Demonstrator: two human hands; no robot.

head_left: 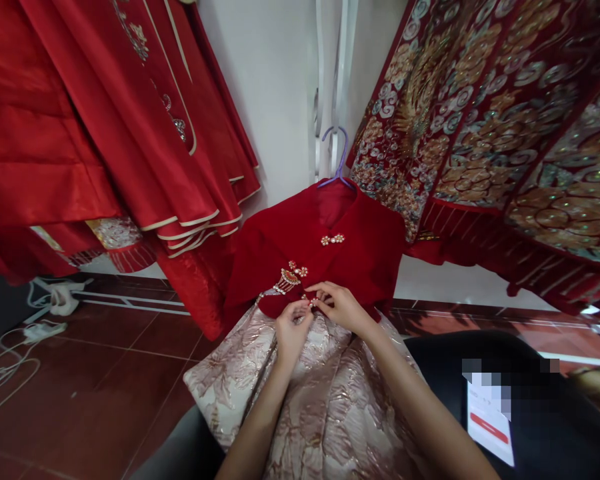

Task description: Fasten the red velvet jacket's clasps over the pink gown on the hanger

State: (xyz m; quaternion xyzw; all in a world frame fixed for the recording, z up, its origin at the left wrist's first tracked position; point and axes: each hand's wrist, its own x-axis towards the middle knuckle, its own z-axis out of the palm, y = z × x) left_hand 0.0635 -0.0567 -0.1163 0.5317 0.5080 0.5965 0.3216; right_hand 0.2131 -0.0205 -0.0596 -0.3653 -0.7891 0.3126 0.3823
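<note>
A dark red velvet jacket hangs from a purple hanger, its lower part over a pale pink floral brocade skirt. One beaded flower fastener sits closed near the collar. Lower down are more beaded flowers and a fan-shaped tassel ornament. My left hand and my right hand meet at the jacket's lower front edge. Both have fingers pinched on a small beaded fastener, partly hidden by the fingertips.
Red satin garments with pale piping hang at the left. Heavily embroidered red garments hang at the right. A lit phone lies on a black seat. White cables trail over the tiled floor.
</note>
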